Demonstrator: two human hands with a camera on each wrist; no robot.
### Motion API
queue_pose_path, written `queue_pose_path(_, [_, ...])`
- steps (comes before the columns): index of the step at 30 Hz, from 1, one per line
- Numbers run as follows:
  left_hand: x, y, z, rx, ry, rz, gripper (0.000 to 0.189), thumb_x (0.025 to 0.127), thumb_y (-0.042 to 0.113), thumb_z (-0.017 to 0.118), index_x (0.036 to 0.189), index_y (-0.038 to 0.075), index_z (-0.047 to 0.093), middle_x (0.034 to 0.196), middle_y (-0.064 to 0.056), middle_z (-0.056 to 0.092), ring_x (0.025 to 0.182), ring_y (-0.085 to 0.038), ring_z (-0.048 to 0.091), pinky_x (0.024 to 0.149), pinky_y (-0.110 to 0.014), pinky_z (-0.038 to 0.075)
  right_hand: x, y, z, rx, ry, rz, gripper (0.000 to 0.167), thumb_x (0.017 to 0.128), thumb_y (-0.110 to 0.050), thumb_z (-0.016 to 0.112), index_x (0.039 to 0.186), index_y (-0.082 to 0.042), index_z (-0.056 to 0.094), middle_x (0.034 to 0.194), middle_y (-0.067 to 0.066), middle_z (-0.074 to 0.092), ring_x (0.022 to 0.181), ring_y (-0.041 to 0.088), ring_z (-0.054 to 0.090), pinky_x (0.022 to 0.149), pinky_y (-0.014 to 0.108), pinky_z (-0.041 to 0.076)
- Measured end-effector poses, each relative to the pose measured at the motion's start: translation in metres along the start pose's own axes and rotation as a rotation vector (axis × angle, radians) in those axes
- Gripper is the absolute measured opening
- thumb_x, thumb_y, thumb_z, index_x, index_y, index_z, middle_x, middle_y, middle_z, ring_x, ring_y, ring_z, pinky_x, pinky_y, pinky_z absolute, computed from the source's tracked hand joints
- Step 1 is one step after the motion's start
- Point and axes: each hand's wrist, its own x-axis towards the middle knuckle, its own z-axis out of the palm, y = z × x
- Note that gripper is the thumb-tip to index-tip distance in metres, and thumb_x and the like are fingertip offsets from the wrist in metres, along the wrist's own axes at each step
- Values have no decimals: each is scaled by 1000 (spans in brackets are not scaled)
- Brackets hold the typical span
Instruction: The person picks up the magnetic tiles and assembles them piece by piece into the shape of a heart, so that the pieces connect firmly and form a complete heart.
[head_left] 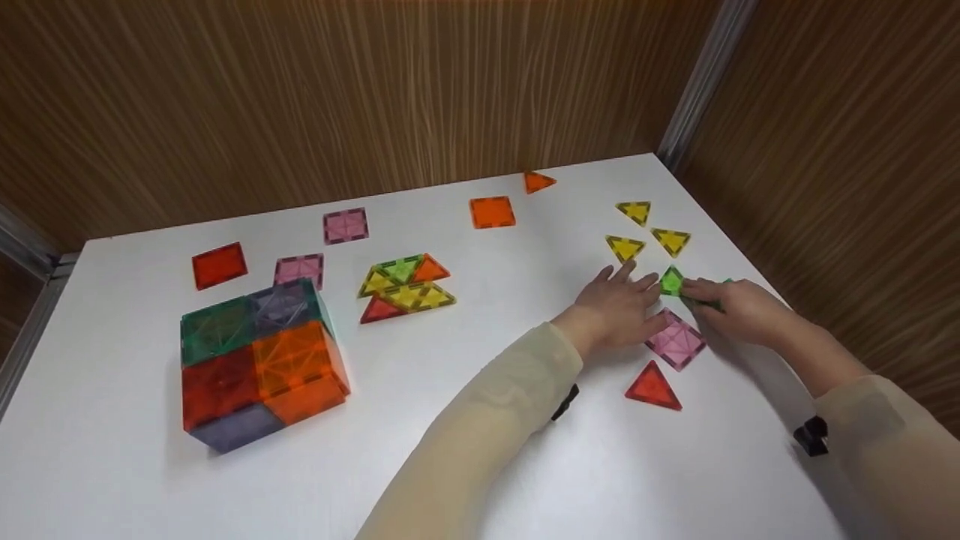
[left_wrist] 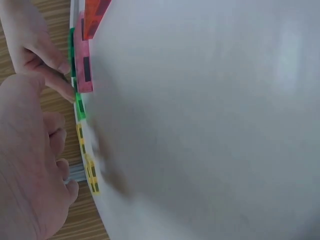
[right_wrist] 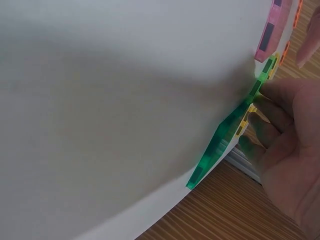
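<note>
My right hand [head_left: 742, 309] pinches a dark green magnetic tile [right_wrist: 212, 150] at the table's right side; much of the tile hides under the hand in the head view. Its fingertips touch a light green triangle tile [head_left: 672, 281] adjoining that tile. Fingers spread, my left hand [head_left: 615, 306] hovers just left of them, its thumb over the corner of a pink square tile [head_left: 677, 340]. A red triangle tile [head_left: 654, 386] lies nearer me. Beyond the left fingertips are several yellow triangle tiles, one yellow triangle [head_left: 625, 247] being closest.
A box of coloured square tiles [head_left: 225, 382] stands at left. Right of it lies a flat cluster of triangle tiles [head_left: 406, 292]. Toward the back are an orange square [head_left: 492, 212], an orange triangle [head_left: 538, 181], pink squares and a red square [head_left: 219, 265]. Wood-grain panels [head_left: 337, 97] border the table.
</note>
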Motion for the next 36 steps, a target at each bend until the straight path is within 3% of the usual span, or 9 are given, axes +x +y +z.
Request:
queue_pose_path(6, [3, 4, 3, -42, -24, -15, 67, 109, 68, 14, 170, 41, 16, 173, 26, 8, 162, -14, -9, 130, -36, -2, 1, -7, 2, -2, 13, -39, 44, 105, -10, 62, 148, -2, 60, 153, 25, 51, 142, 51, 47, 111, 66, 41])
queue_pose_path(13, [-6, -2, 5, -83, -52, -48, 68, 109, 69, 13, 170, 38, 16, 173, 25, 8, 163, -15, -7, 130, -33, -1, 4, -14, 2, -1, 7, -46, 43, 106, -10, 60, 149, -5, 60, 154, 22, 51, 143, 50, 46, 112, 66, 41])
queue_pose_path(25, [-17, -11, -1, -57, -59, -32, 72, 108, 71, 20, 170, 35, 17, 174, 23, 9, 162, -11, -8, 128, -28, -3, 3, -29, 3, -24, 5, -50, 46, 107, -14, 60, 152, -4, 55, 155, 24, 48, 145, 48, 44, 112, 66, 39])
queue_pose_path(30, [-30, -19, 2, -3, -53, -19, 74, 108, 70, 20, 170, 30, 22, 175, 18, 16, 163, -11, 2, 129, -28, -1, 5, -46, 9, -60, 7, -73, 46, 107, -14, 61, 152, -7, 57, 154, 23, 52, 144, 48, 46, 108, 64, 44])
queue_pose_path(36, [-58, -40, 11, -20, -9, -13, 73, 110, 65, 26, 169, 22, 32, 172, 11, 31, 161, -14, 19, 129, -28, 7, 11, -73, 20, -47, -8, -126, 45, 106, -11, 62, 151, -8, 60, 153, 19, 55, 145, 43, 48, 107, 59, 48])
